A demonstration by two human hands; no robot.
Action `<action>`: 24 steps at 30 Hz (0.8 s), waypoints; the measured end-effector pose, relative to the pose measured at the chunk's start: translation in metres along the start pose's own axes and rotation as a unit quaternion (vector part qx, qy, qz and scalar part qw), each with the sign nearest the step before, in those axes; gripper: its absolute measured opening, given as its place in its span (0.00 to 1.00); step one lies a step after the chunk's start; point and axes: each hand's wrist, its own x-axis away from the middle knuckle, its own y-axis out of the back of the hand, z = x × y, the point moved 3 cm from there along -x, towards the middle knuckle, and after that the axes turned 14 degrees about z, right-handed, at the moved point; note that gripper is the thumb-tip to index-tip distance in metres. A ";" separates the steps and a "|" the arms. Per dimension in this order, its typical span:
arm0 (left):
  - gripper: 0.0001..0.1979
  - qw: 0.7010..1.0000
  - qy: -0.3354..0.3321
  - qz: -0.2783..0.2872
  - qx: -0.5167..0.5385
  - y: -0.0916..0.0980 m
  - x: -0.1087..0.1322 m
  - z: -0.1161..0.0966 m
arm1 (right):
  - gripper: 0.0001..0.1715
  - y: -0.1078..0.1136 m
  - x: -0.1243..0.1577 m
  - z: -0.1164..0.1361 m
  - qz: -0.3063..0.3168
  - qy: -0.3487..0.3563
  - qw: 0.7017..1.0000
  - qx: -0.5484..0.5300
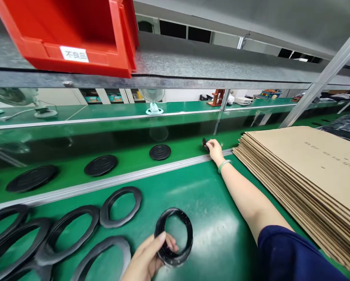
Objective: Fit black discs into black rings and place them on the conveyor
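My left hand point(148, 257) is closed on a black ring-shaped part point(175, 236), held up on edge just above the green table point(210, 203) near the front. My right hand point(214, 149) is stretched far out to the conveyor belt point(128, 160), fingers closed around a small black piece point(205, 143) that I can only partly see. A pale green bangle point(224, 165) sits on that wrist. Three black round discs point(160, 152) ride on the belt to the left of that hand.
Several flat black rubber rings point(121, 206) lie at the front left of the table. A tall stack of brown cardboard sheets point(309, 171) fills the right side. A red bin point(75, 35) sits on the shelf overhead. A metal rail point(105, 182) divides table from belt.
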 end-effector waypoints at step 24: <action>0.24 0.987 -0.037 0.027 -0.155 0.008 -0.008 0.000 | 0.22 -0.045 0.244 0.093 0.347 0.040 0.906 -0.240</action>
